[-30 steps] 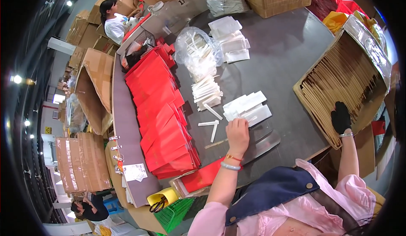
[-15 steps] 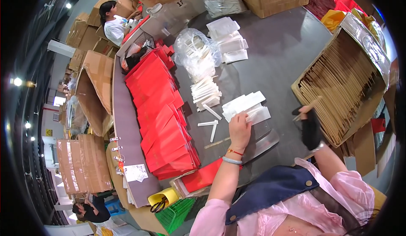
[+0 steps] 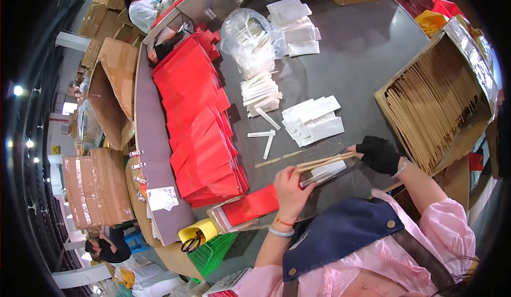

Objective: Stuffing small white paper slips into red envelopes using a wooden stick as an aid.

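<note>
My right hand, in a black glove with bare fingertips, pinches one end of a few long wooden sticks. Their other ends meet the fingers of my left hand. That hand is closed on the near end of a slim white paper packet, which lies under the sticks over a strip of clear plastic. Whether the left fingers also grip the sticks is hard to see. Beside my left hand lies a red envelope at the table's near edge. Ahead is a small pile of flat white packets.
Overlapping red envelopes line the left side. Narrow white packets and a clear plastic bag lie mid-table. A cardboard box of wooden sticks stands at right. Scissors sit in a yellow holder at the near left.
My left hand has come back from the white packet pile toward the red envelope. My right hand has moved left from the box, bringing the sticks to the left hand. The view has shifted slightly.
</note>
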`<state>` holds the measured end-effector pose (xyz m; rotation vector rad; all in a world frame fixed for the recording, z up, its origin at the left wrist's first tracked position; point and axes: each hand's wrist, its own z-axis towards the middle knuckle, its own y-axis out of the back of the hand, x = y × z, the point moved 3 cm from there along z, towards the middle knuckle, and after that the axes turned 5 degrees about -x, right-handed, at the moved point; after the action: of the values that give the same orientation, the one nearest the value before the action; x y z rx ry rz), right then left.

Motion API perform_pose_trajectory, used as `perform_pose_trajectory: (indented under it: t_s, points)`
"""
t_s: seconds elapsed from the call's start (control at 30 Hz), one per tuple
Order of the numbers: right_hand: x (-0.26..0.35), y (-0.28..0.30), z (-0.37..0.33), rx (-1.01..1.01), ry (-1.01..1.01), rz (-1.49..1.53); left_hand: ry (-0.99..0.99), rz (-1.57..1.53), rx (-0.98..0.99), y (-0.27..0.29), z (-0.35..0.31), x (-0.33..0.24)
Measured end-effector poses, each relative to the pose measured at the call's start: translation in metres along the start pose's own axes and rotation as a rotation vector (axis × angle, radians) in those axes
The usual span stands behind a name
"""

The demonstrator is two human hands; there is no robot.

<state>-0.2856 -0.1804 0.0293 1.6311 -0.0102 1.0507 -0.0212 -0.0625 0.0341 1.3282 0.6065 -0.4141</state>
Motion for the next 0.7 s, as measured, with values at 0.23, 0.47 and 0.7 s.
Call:
perform_pose_trajectory:
  t_s: [0.23,0.47,0.7]
  points:
    - [0.019,-0.040,0.011,-0.079,0.294,-0.111,-0.082,0.097,0.033,-0.010,-0.011,-0.002]
    - [0.001,-0.078,0.005,-0.086,-0.158,0.390,-0.156,0.133,0.078,-0.018,-0.006,-0.005]
    - [0.081,-0.040,0.033,-0.031,0.261,-0.175,-0.258,0.154,0.214,-0.006,0.010,-0.014]
